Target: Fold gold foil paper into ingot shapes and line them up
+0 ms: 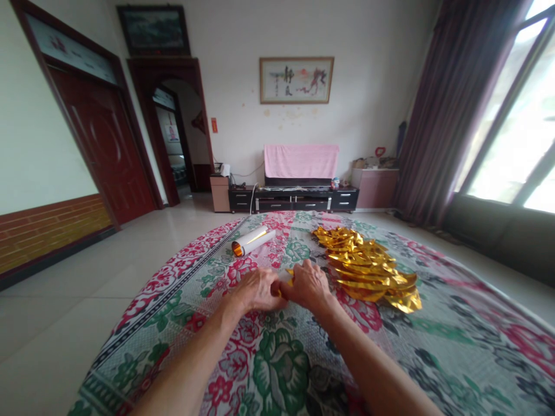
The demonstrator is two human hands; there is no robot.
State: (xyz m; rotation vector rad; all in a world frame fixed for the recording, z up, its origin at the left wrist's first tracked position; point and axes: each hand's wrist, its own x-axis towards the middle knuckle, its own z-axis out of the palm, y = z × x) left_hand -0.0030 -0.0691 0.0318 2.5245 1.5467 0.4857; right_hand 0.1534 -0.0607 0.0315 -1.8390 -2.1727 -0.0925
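A small gold foil piece [285, 283] is pinched between the left hand [259, 290] and right hand [309, 284], fingers curled on it. A foil pile [368, 268] is seen just right, a roll [252, 241] behind, on the cloth [277, 358].

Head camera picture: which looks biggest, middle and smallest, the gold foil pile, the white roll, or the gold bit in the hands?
1. Gold foil pile
2. White roll, though it lies farther away
3. Gold piece, mostly hidden between the left hand and right hand

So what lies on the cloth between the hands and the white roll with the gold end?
Nothing: in the head view only bare floral cloth lies between the hands and the roll.
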